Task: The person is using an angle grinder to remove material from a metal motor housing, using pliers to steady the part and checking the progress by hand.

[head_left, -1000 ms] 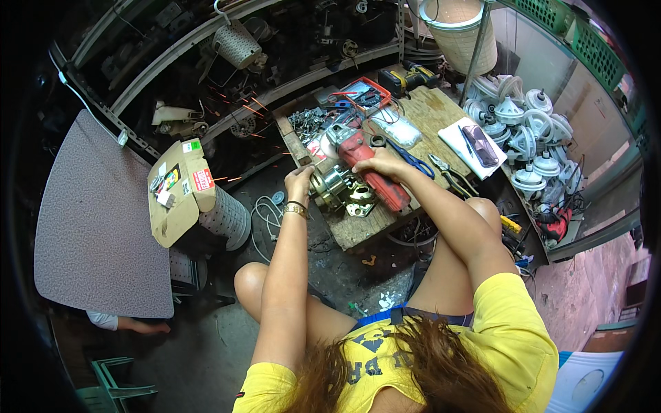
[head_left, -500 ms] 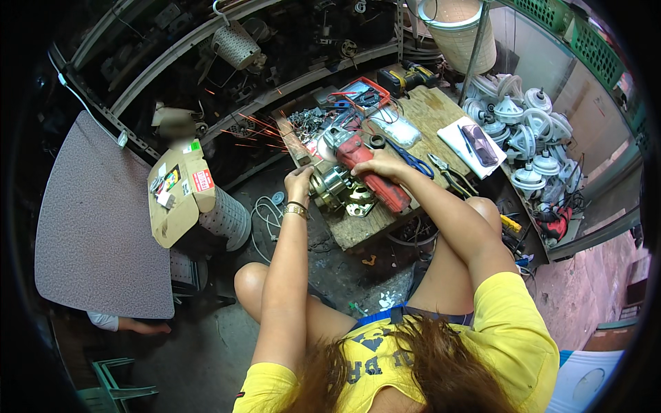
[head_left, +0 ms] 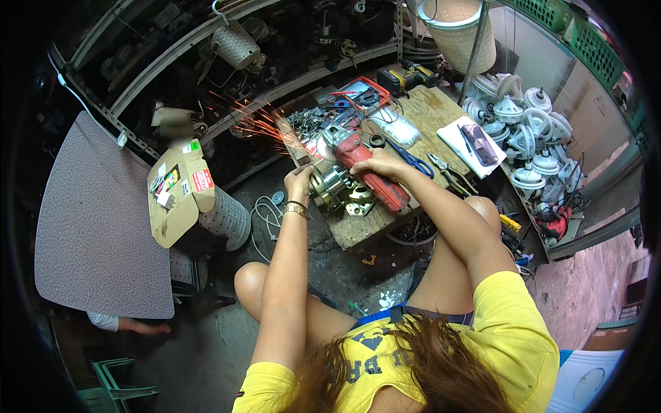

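My right hand (head_left: 377,166) is wrapped round the red body of an angle grinder (head_left: 353,153), whose disc end lies against a shiny metal motor part (head_left: 332,182). Orange sparks (head_left: 261,128) fly from there toward the far left. My left hand (head_left: 299,183) grips the left side of that motor part, its fingers partly hidden behind it. The part rests at the near left edge of a low wooden bench (head_left: 358,233). Beside it, under the grinder, lies a pale metal bracket (head_left: 359,202). Exactly where the disc touches the metal is hard to make out.
On the bench are blue-handled scissors (head_left: 411,160), pliers (head_left: 451,175), a phone (head_left: 479,145) on white paper, a red tray (head_left: 365,89) and loose metal pieces (head_left: 306,125). White gear units (head_left: 533,138) pile up at right. A cardboard box (head_left: 180,199) stands left.
The spray of sparks has grown denser and brighter. Both hands, the grinder and the motor part stay almost where they were.
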Motion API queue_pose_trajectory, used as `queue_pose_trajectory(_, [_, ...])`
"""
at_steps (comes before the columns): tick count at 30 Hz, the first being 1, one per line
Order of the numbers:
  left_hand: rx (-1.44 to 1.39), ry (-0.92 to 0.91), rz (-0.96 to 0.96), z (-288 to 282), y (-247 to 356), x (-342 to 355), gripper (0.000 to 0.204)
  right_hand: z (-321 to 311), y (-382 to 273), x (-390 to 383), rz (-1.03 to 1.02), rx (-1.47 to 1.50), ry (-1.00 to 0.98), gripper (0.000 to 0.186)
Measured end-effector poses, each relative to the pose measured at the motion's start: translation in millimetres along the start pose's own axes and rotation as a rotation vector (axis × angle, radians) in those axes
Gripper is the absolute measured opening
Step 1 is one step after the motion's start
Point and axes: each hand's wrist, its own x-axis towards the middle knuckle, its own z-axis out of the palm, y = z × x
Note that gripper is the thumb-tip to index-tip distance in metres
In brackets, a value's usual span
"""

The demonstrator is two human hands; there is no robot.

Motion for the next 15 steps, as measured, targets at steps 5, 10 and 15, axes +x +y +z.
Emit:
queue_pose_trajectory(5, [0.015, 0.000, 0.003, 3.0, 1.4, -1.4, 0.020, -1.2, 0.0, -2.2, -0.008, 0.005, 0.035, 0.056])
queue_pose_trajectory(10, [0.036, -0.008, 0.042, -11.8, -0.9, 4.5, 0.023, 7.7, -7.2, -0.4, -0.060, -0.002, 0.077, 0.056])
queue_pose_trajectory(15, [0.768, 0.397, 0.349, 27.8, 35.4, -48.6, 0.039, -14.8, -2.3, -0.9, -0.091, 0.128, 0.171, 0.054])
